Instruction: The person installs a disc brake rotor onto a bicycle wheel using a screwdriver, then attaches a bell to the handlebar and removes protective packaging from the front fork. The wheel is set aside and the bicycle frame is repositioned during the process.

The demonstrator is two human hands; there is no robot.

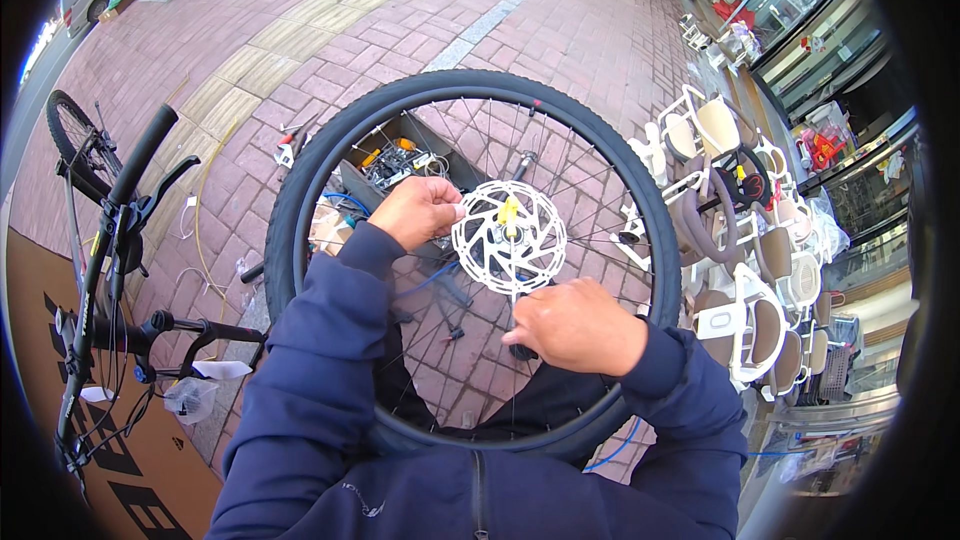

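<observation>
A bicycle wheel with a black tire lies across my lap, its spokes running to the hub. On the hub sits a white brake rotor, with a yellow piece at its centre. My left hand is closed in a pinch at the rotor's left edge; whatever is between the fingertips is hidden. Below the rotor, my right hand grips a tool with a thin metal shaft pointing up to the rotor. Its dark handle end shows under my fingers.
Beyond the spokes stands a toolbox of loose tools and parts. A bicycle frame with handlebar stands at left beside a cardboard sheet. White and brown child seats are piled at right. Brick paving stretches ahead.
</observation>
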